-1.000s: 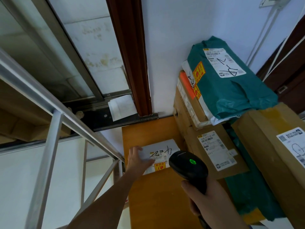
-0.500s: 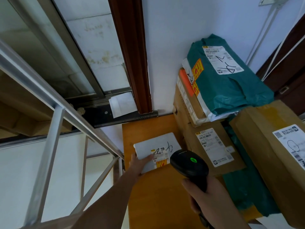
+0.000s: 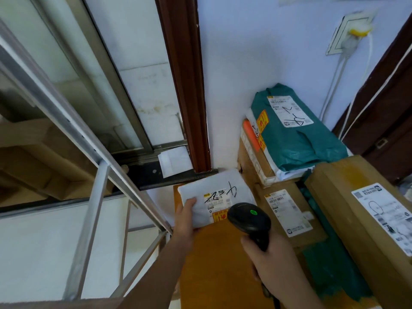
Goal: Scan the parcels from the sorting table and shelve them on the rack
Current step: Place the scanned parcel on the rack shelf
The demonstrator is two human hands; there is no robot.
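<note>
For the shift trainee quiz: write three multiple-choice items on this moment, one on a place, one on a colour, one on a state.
1. Where does the white parcel lie?
A. on the orange table by the wall
B. on top of the teal bag
C. on the metal rack

2. What colour is the light on the scanner?
A. red
B. green
C. blue

3. What is the left hand doing?
A. hanging idle
B. holding the scanner
C. gripping the white parcel's edge

Answers: 1 A, the parcel rests on the orange table beside the cardboard boxes. 2 B, a green dot glows on the scanner's head. 3 C, the thumb lies over the parcel's near-left edge, while the right hand holds the scanner.
</note>
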